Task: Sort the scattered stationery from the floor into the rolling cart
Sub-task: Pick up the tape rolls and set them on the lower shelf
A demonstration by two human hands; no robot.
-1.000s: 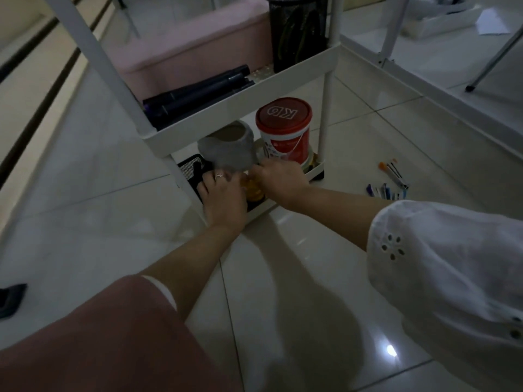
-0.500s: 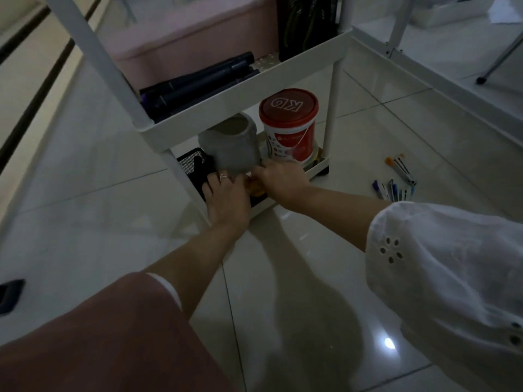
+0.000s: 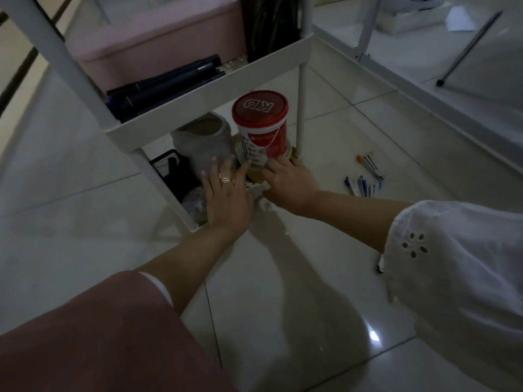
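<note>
Head view: my left grip, fingers apart, touches the grey pot in the cart; right grip beside the red tub, cannot tell.

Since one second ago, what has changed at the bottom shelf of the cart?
The left hand spread its fingers and reached forward to the foot of the grey pot. The right hand stayed low at the red-lidded tub. Pot, tub and the pens on the floor did not move.
</note>
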